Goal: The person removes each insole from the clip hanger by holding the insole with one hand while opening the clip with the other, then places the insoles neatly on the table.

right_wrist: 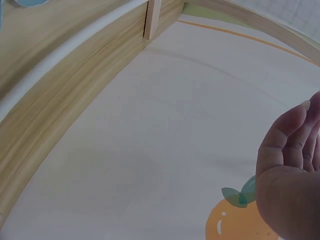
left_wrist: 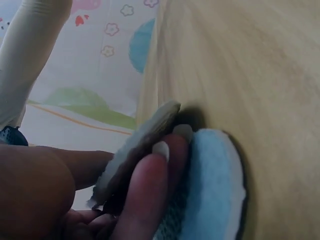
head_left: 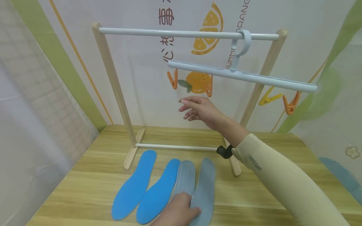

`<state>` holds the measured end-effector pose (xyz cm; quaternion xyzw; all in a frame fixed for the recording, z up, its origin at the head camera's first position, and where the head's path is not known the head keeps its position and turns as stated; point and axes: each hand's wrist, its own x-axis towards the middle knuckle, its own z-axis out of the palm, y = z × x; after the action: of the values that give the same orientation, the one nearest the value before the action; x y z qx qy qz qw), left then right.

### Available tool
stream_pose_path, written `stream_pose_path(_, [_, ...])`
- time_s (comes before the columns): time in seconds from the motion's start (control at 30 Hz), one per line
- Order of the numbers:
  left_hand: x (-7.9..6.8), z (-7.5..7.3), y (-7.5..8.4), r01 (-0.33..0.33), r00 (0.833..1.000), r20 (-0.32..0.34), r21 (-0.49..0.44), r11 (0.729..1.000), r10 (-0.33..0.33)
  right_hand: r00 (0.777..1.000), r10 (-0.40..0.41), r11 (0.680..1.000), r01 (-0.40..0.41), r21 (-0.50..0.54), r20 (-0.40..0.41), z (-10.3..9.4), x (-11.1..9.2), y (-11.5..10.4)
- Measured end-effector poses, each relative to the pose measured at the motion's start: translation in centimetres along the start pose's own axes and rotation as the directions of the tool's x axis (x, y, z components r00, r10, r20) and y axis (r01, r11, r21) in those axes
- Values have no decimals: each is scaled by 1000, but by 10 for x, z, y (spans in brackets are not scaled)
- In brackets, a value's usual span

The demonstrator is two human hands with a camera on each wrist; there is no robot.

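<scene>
My left hand [head_left: 178,211] pinches the edge of the rightmost grey insole [head_left: 207,185] between thumb and fingers. In the left wrist view that insole [left_wrist: 137,145] tilts up on edge, and a second grey insole [left_wrist: 210,175] lies beside the fingertips. My right hand [head_left: 201,110] is raised in the air with loosely bent fingers and nothing in them. Above it a white hanger [head_left: 203,69] hangs on the rack's top bar. Orange clips [head_left: 173,79] and a yellow clip [head_left: 269,96] dangle from the hanger.
Two blue insoles [head_left: 134,185] lie left of the grey pair on the wooden table [head_left: 85,188]. A wooden rack [head_left: 113,75] with white bars stands behind them. A patterned curtain [head_left: 152,94] hangs at the back.
</scene>
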<state>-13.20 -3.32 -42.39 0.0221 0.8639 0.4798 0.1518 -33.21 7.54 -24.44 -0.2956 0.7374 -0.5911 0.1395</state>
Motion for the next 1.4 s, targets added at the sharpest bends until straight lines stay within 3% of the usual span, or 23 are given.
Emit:
stream_pose_path(0.2, [-2,2,1,-23,999,-21,144,989,26,1000,1,1000,-1,-5,0,1,-2,-1])
stream_pose_path(0.4, [2,2,1,-49,999,-10,220,974,52,1000,-7,1000,7,-13,-1,0,-5,-1])
stream_pose_path(0.6, [3,2,3,-22,1000,22,283,959,16,999,-40,999,40,-10,9,1,-7,-3])
stream_pose_path(0.83, [5,8,5,9,1000,-11,433,901,-5,996,-87,995,88,-39,24,4,-13,-7])
stream_pose_path(1.03, [1,12,6,65,998,-47,505,860,-48,993,-115,987,119,-113,36,4,-19,-5])
stream_pose_path(1.17, [0,14,6,85,996,-66,536,840,-58,987,-158,959,160,-234,28,0,-29,-4])
stream_pose_path(1.4, [3,13,7,92,996,-57,542,835,-72,967,-253,853,242,-462,40,-3,-52,-3])
